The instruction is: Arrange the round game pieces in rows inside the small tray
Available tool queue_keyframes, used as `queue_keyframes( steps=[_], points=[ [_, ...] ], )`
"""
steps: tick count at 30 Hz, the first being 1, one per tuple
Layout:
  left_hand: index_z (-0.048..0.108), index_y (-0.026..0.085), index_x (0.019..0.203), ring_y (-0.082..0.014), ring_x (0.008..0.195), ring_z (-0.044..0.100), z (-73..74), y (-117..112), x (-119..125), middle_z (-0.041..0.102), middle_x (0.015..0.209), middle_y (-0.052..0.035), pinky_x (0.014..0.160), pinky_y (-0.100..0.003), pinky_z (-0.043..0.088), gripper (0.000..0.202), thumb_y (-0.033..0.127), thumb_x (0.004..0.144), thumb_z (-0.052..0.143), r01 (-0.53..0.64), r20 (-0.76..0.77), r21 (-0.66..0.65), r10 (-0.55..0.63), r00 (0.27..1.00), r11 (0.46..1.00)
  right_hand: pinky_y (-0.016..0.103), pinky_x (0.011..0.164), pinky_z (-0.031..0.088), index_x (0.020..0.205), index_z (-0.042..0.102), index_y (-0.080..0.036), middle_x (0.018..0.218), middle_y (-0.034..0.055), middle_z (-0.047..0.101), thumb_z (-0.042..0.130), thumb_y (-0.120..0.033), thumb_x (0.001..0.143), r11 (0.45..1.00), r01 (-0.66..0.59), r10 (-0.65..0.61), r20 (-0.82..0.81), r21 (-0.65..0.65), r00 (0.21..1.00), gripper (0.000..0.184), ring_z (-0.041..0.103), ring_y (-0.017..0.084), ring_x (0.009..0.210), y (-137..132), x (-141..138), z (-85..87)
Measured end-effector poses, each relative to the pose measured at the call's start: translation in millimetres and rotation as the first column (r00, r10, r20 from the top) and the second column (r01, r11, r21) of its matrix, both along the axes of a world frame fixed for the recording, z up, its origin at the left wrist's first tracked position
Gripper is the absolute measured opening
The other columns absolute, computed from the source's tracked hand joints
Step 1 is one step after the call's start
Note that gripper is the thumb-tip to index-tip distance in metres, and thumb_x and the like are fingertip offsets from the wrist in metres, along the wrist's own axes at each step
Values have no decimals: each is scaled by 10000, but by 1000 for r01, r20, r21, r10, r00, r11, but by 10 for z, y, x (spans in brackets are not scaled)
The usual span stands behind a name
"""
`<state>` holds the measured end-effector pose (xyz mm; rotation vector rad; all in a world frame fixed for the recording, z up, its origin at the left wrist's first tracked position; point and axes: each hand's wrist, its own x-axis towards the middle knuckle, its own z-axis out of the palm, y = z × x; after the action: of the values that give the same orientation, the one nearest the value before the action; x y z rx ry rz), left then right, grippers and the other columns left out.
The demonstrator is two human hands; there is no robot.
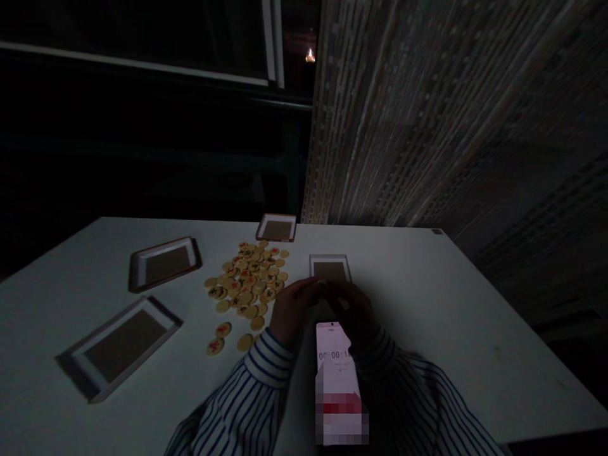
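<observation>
My left hand (295, 311) and my right hand (358, 315) meet at the fingertips, fingers closed together. Between the fingertips a small pale edge shows, tan like a xiangqi piece (322, 282); the fingers cover most of it. Just beyond the hands lies a shallow white-rimmed tray (329, 258), its near part hidden by them. To the left spreads a loose heap of round wooden xiangqi pieces (251, 278), some with red or black characters, others blank side up. Below my hands a lit phone (335, 380) shows a running timer.
Two shallow trays, one rounded (194, 252) and one nearer me (137, 373), lie on the left of the white table (451, 329). Another small tray (277, 216) is at the far edge. A string curtain (403, 114) hangs behind. The room is dark.
</observation>
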<state>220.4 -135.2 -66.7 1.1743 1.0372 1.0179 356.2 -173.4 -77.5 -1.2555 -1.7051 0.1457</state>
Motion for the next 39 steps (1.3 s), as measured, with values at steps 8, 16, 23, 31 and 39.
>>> queue_keyframes(
  steps=[8, 16, 23, 31, 39],
  points=[
    [688, 143, 908, -202, 847, 639, -4, 78, 102, 705, 901, -74, 761, -314, 513, 337, 379, 673, 645, -45, -11, -3, 45, 999, 999, 307, 701, 517, 1020, 597, -198, 861, 59, 659, 474, -258, 864, 997, 63, -63, 16, 41, 998, 208, 608, 158, 784, 24, 96, -42],
    [682, 117, 928, -203, 841, 631, -47, 15, 127, 702, 898, -90, 751, -303, 503, 369, 392, 691, 618, -54, -95, 19, 56, 994, 998, 297, 677, 519, 973, 623, -179, 847, 73, 665, 482, -248, 855, 991, 130, -131, 11, 16, 991, 197, 617, 164, 775, 62, 139, -89],
    [675, 124, 951, -193, 829, 637, -149, 9, 162, 697, 920, -96, 735, -286, 505, 374, 395, 704, 605, -23, -57, -11, 23, 998, 1000, 300, 695, 519, 981, 631, -189, 879, 73, 673, 484, -235, 849, 995, 99, -99, -12, -13, 995, 203, 622, 167, 800, 67, 155, -108],
    [677, 125, 947, -196, 822, 644, -105, -33, 160, 701, 908, -93, 744, -297, 511, 340, 363, 727, 575, -42, -121, 24, 45, 992, 999, 299, 685, 520, 972, 648, -202, 893, 65, 683, 502, -257, 842, 996, 49, -55, -85, -77, 995, 203, 627, 165, 785, 58, 124, -71],
    [670, 125, 948, -184, 802, 646, -140, 4, 168, 706, 890, -81, 714, -275, 517, 338, 367, 734, 568, -26, -101, -2, 26, 995, 1000, 296, 670, 512, 952, 663, -208, 900, 60, 690, 519, -260, 829, 991, 25, -44, -143, -134, 989, 196, 631, 168, 779, 55, 125, -37]
  ],
)
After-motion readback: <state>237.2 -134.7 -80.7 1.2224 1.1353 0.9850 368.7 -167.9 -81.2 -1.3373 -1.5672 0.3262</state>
